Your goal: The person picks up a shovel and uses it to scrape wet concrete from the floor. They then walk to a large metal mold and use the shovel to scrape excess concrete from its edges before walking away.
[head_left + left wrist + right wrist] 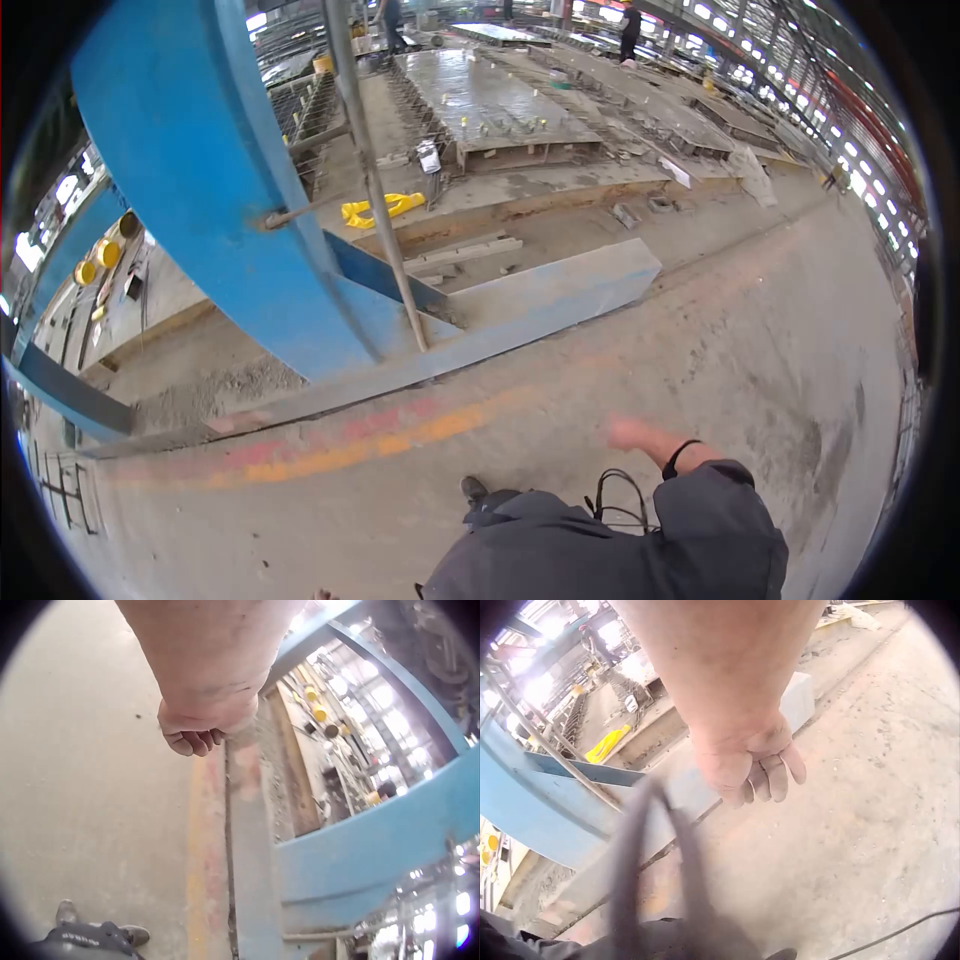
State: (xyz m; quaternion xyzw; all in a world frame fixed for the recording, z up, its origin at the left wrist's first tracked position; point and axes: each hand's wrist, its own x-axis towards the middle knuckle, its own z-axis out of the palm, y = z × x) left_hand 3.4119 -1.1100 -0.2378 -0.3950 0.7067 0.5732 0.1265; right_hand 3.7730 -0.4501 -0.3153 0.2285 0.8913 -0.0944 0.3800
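Observation:
My right hand [634, 436] is out over the concrete floor, blurred in the head view, a dark band at its wrist. In the right wrist view the hand [756, 769] hangs with loosely bent fingers and holds nothing. Of my left hand [325, 594] only a bit shows at the bottom edge of the head view. The left wrist view shows that hand [196, 735] with fingers loosely curled and empty, above the floor beside a painted orange and red line [204, 847]. Neither hand touches anything visible.
A blue steel frame [215, 180] stands at the left on a long base beam [560, 290]. Beyond it lie a yellow strap [385, 210], loose timber [465, 252] and a concrete slab [490, 100] with protruding bars. People stand far back. A black cable [900, 930] hangs near me.

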